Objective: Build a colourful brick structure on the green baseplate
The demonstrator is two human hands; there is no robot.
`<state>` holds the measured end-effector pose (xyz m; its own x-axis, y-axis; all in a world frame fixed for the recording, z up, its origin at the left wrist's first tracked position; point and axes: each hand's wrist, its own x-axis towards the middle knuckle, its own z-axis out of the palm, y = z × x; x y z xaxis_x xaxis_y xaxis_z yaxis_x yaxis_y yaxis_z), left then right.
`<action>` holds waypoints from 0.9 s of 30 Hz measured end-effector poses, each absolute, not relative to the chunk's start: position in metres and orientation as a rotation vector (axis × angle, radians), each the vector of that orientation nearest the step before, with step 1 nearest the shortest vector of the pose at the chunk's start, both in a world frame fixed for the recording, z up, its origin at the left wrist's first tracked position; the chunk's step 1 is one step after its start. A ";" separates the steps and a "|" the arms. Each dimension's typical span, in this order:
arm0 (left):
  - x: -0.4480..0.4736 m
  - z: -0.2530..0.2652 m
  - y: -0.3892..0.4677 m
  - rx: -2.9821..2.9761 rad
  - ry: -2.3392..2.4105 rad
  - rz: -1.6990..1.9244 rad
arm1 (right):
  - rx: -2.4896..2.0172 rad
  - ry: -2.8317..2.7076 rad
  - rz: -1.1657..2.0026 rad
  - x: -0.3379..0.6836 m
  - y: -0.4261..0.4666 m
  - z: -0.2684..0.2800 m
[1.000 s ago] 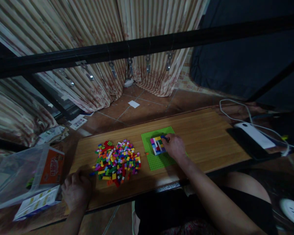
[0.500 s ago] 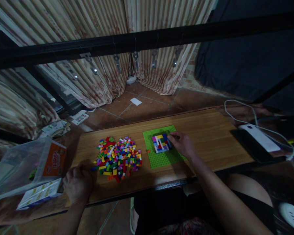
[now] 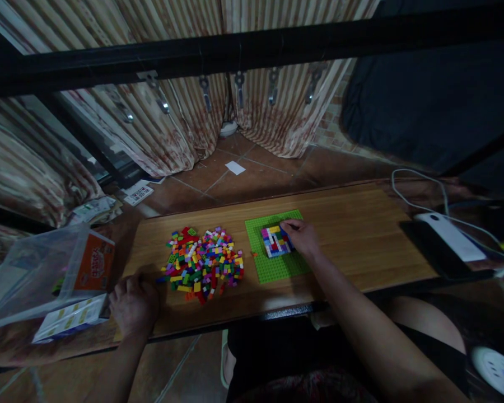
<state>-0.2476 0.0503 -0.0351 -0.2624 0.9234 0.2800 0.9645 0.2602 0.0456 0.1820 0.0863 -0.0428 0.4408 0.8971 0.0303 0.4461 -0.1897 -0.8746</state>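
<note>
Step in hand, as I judge it: fitting or seating work at the right-hand edge of the brick assembly (image 3: 273, 240). The assembly sits on the green baseplate (image 3: 273, 274), which lies flat on the worktop (image 3: 357, 218). My right hand (image 3: 303, 239) reaches over the baseplate, with its fingers drawn close together at the assembly's far right corner. I cannot tell whether they pinch a brick or only press on one.

My left hand (image 3: 133, 307) rests palm down near the worktop's left end, its fingers loosely bent; their undersides are hidden, so I cannot confirm their grip. The loose brick pile (image 3: 205, 266) lies between this hand and the baseplate.

Next move, in my judgement: align any held brick with the studs, apply even downward pressure, and avoid shifting the neighbouring bricks. Check seating before release.
</note>
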 end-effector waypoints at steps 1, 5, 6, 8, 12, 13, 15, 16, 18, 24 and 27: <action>-0.247 -0.035 0.050 -1.771 -2.323 -0.307 | -1.803 -1.144 0.624 0.181 0.086 -0.043; -0.246 -0.035 0.049 -1.769 -2.336 -0.340 | -1.789 -1.138 0.598 0.179 0.085 -0.043; -0.246 -0.036 0.049 -1.762 -2.349 -0.347 | -1.793 -1.140 0.589 0.178 0.084 -0.043; -0.246 -0.037 0.049 -1.751 -2.364 -0.354 | -1.796 -1.160 0.556 0.178 0.083 -0.044; -0.246 -0.039 0.049 -1.729 -2.369 -0.365 | -1.807 -1.269 0.405 0.173 0.079 -0.047; -0.245 -0.039 0.048 -1.722 -2.376 -0.368 | -1.815 -1.293 0.345 0.171 0.078 -0.048; -0.243 -0.037 0.048 -1.715 -2.396 -0.374 | -1.838 -1.321 0.237 0.167 0.076 -0.050; -0.242 -0.035 0.047 -1.721 -2.406 -0.378 | -1.849 -1.328 0.201 0.166 0.076 -0.051; -0.240 -0.032 0.047 -1.737 -2.423 -0.391 | -1.863 -1.341 0.174 0.164 0.075 -0.052; -0.240 -0.032 0.046 -1.736 -2.411 -0.421 | -1.847 -1.390 0.209 0.166 0.073 -0.048; -0.241 -0.034 0.047 -1.743 -2.400 -0.436 | -1.809 -1.389 0.328 0.174 0.071 -0.045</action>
<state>-0.2408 0.0467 -0.0338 -0.3174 0.9052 0.2827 0.9468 0.2857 0.1483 0.1740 0.0709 -0.0452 0.3597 0.8958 0.2609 0.6842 -0.0631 -0.7266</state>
